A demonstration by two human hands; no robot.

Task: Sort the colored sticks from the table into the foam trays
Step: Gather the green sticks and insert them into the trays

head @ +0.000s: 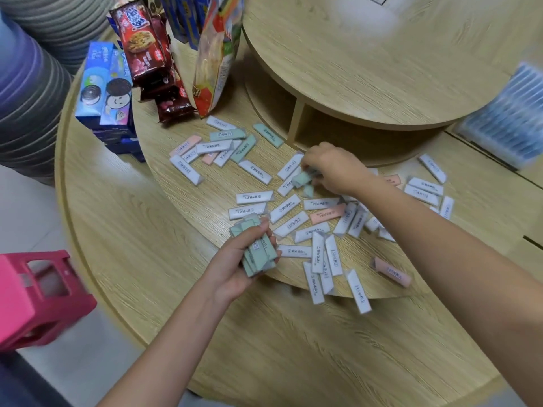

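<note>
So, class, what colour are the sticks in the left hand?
The sticks are green; head view.

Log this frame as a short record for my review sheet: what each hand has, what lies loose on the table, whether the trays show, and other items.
left hand: holds a bundle of green sticks
right hand: pinches one green stick just above the table
loose on table: mostly white sticks, some pink sticks, a few green ones
foam trays: none in view
other: snack packs at the table's far left, pink stool beside it
</note>
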